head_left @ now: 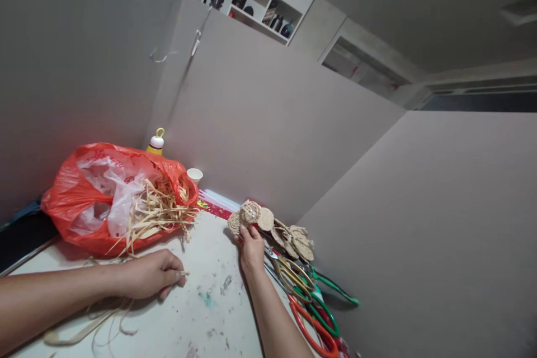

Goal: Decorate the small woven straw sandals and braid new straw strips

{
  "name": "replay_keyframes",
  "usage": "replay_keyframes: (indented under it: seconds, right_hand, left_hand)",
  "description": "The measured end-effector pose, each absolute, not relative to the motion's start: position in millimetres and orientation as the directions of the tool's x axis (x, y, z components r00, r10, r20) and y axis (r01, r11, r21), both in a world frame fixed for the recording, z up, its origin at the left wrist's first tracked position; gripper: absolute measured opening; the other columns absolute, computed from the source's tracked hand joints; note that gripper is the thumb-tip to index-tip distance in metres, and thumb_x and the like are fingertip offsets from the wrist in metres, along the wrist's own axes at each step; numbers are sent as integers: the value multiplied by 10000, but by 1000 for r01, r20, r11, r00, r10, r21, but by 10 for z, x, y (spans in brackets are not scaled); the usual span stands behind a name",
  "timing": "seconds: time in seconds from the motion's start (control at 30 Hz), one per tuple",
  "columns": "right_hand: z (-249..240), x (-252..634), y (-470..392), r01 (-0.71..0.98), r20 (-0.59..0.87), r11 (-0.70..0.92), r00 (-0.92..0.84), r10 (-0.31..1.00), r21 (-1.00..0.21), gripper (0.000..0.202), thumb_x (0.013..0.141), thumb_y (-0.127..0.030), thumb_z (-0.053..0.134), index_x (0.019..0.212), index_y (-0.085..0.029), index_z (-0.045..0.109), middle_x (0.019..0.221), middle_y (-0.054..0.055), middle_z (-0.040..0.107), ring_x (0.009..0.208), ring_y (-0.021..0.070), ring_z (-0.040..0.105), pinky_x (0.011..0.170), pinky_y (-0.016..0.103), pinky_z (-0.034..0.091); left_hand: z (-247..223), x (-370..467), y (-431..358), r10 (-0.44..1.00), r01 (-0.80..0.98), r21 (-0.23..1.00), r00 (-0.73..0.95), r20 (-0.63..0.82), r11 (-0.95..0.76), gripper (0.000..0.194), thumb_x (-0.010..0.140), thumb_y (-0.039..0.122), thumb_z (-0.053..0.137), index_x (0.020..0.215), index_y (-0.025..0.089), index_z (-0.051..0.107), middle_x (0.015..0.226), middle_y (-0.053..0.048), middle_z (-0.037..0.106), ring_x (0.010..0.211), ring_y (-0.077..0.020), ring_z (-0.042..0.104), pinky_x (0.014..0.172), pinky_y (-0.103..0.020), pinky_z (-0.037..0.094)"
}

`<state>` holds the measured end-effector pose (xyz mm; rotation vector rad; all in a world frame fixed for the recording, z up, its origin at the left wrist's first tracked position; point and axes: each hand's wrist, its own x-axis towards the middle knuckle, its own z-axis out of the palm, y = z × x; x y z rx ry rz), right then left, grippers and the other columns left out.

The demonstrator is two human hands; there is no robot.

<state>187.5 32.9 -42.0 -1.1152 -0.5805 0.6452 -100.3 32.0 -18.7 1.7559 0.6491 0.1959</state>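
Note:
My left hand (157, 275) is closed in a pinch just over the table, and the short end of a raffia strand (185, 273) sticks out past its thumb. Long pale raffia strips (90, 329) lie on the table below that forearm. At the back edge, my right hand (252, 250) has its fingers closed on a small round woven raffia piece (250, 212). Beside it are a coiled disc (234, 224) and a flat round disc (265, 219). More woven pieces (302, 243) are heaped to the right.
A red plastic bag (69, 201) spilling raffia (161, 210) stands at the left. Behind it are a yellow bottle (155, 144) and a paper cup (194, 175). Gold-handled scissors (296, 279), orange-handled scissors (306, 324) and green-handled pliers (335, 285) lie along the right edge. Grey partitions (260, 112) enclose the table.

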Motion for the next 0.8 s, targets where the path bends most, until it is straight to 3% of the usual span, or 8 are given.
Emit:
replay_keyframes:
  seconds: [0.23, 0.57, 0.8]
  right_hand:
    - [-398, 1871, 285, -118, 139, 274, 638, 758, -955, 448, 581, -293, 785, 995, -170, 665, 950, 33, 693, 706, 138, 601, 513, 210, 490]
    - [-466, 1909, 318, -47, 173, 260, 631, 756, -964, 366, 584, -318, 786, 868, -168, 610, 792, 10, 681, 667, 140, 604, 525, 212, 467]
    - [-427, 1875, 286, -24, 191, 282, 680, 708, -959, 516, 588, -307, 783, 1017, -207, 514, 804, -3, 671, 669, 141, 618, 548, 231, 487]
  left_hand:
    - [-104, -1012, 292, 521, 337, 932, 824, -225, -132, 604, 751, 704, 459, 883, 133, 606, 525, 43, 482, 522, -116, 423, 582, -247, 356]
    - [-73, -1011, 293, 509, 351, 926, 828, -236, -140, 606, 752, 711, 455, 883, 140, 608, 531, 45, 479, 522, -109, 414, 581, -241, 343]
    - [-38, -1009, 276, 516, 361, 924, 820, -248, -130, 598, 748, 701, 470, 885, 136, 609, 534, 44, 486, 534, -111, 422, 594, -239, 351]
